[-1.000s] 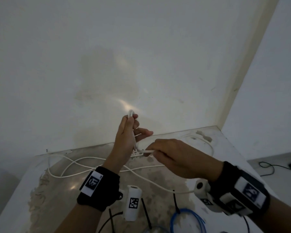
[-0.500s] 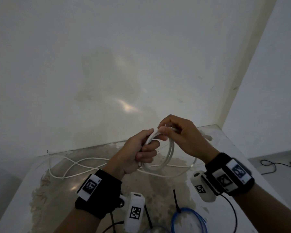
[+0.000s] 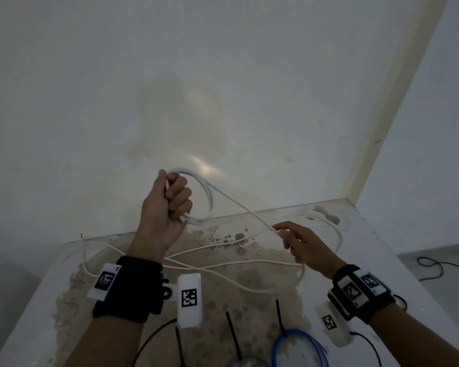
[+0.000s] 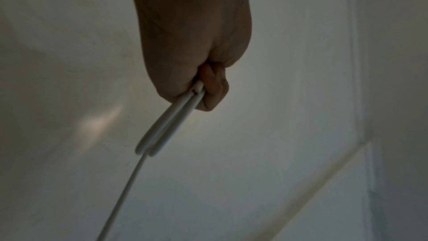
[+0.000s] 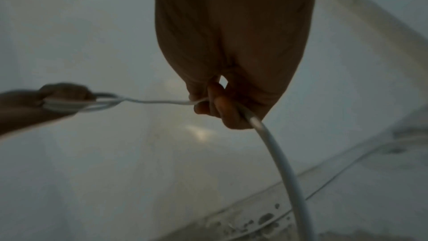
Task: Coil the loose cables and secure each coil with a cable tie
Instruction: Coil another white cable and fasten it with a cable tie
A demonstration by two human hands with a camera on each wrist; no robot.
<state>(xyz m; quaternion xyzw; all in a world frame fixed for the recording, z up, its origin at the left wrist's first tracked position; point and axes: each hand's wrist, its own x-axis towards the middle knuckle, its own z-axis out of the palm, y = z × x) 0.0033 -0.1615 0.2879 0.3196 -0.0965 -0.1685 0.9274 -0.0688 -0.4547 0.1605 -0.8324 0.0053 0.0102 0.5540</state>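
My left hand [image 3: 170, 202] is raised above the table, gripping a small coil of white cable [image 3: 204, 200] of a few loops; in the left wrist view the loops [image 4: 166, 125] stick out of the fist [image 4: 203, 87]. A taut strand [image 3: 241, 207] runs down and right to my right hand [image 3: 289, 237], which pinches the cable [image 5: 266, 131] between fingers and thumb. The rest of the white cable [image 3: 223, 263] lies in loose curves on the table. Black cable ties [image 3: 233, 335] lie near the front edge.
The stained white table [image 3: 361, 250] stands in a wall corner. A blue cable coil [image 3: 297, 348] with a black tie lies at the front. A black wire [image 3: 154, 337] runs from the left wrist camera. On the floor at right lies a black cord [image 3: 435, 266].
The hands were together at the coil; now my left hand has lifted the coil up and left, and my right hand has slid right and down along the cable, stretching a strand.
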